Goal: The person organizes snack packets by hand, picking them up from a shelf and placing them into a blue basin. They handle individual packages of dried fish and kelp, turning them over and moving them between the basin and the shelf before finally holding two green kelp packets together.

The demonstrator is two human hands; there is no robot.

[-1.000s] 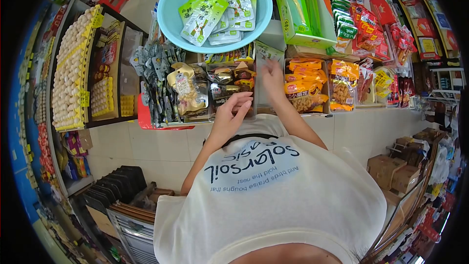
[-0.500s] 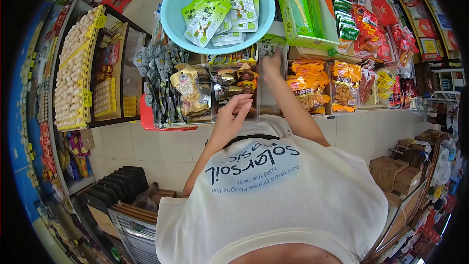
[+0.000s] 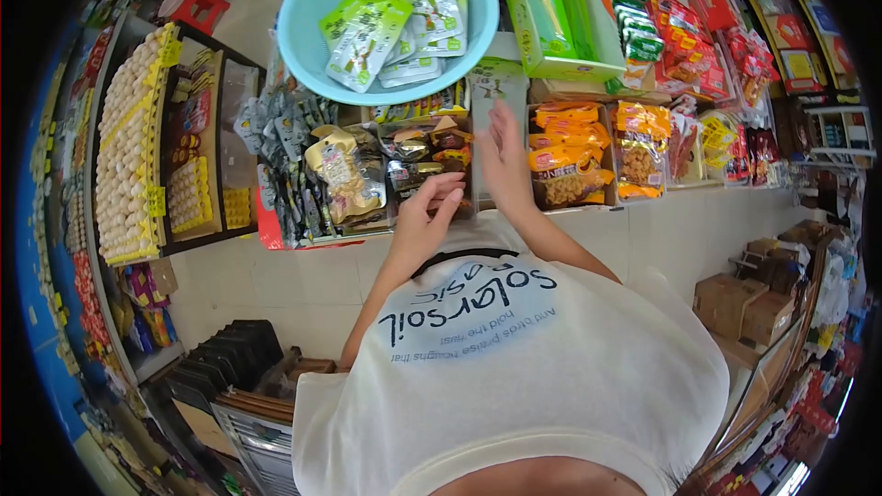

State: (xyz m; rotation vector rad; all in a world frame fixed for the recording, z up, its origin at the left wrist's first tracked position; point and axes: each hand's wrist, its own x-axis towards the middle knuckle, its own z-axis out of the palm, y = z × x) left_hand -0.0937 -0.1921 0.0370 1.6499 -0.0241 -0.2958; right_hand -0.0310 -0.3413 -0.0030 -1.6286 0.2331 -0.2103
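Note:
My right hand (image 3: 503, 163) is over a narrow grey bin, its fingers stretched out and slightly blurred, with nothing visible in them. A green-and-grey packet (image 3: 497, 81) lies flat at the bin's far end, beyond my fingertips. My left hand (image 3: 426, 217) hovers at the near edge of a box of dark wrapped snacks (image 3: 426, 149). Its fingers are loosely bent, the thumb apart, and it holds nothing. Ahead, a light blue plastic basket (image 3: 299, 48) contains several green-and-white snack packets (image 3: 369, 41).
Orange snack bags (image 3: 571, 158) fill boxes to the right of the bin. Gold (image 3: 346, 174) and black packets (image 3: 287, 152) lie on the left. A green carton (image 3: 574, 66) stands behind. Egg trays (image 3: 129, 147) are at far left, cardboard boxes (image 3: 742, 308) on the right.
My right hand has drawn back toward me from the packet at the far end of the bin, and its fingers have straightened. My left hand has stayed nearly in place. The view has shifted slightly.

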